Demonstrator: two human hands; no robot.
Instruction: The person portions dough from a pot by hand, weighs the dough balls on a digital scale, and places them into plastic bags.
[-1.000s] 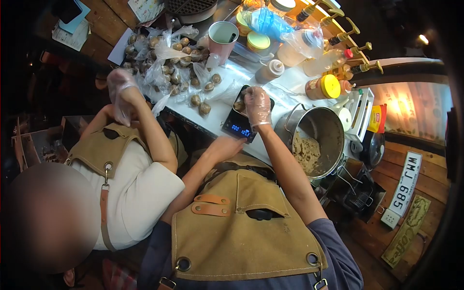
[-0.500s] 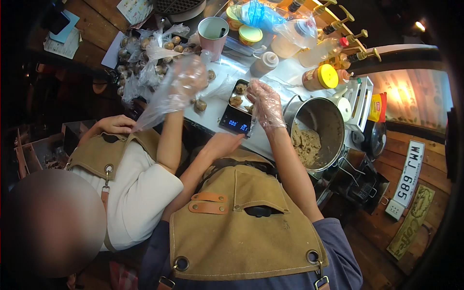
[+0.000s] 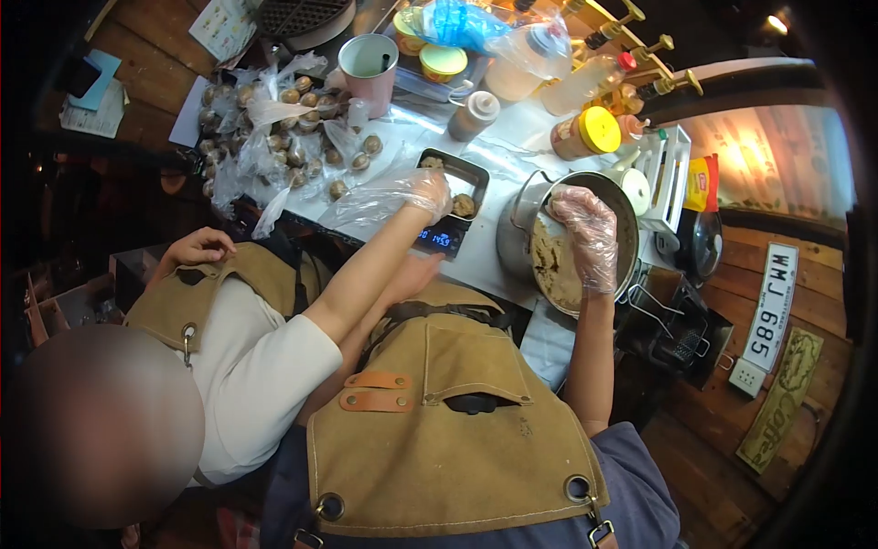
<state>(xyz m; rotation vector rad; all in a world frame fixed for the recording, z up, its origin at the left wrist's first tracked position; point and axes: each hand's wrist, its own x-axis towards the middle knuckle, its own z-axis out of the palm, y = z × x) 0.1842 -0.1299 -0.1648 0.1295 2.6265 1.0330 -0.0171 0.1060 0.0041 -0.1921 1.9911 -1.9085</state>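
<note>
So, probably scooping: right hand (image 3: pixel 587 231) curled over dough (image 3: pixel 553 261) in the pot (image 3: pixel 517 245), can't tell if it's gripping any; left hand (image 3: pixel 417 276) loose beside the scale (image 3: pixel 442 240). Next move likely calls for clearing the rim.

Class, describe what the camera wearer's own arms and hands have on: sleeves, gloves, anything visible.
The right hand wears a crinkled, clear plastic glove; the left hand looks ungloved. The dark blue-grey fabric right sleeve is short, leaving the forearm uncovered. The matching left sleeve is partly hidden.
</note>
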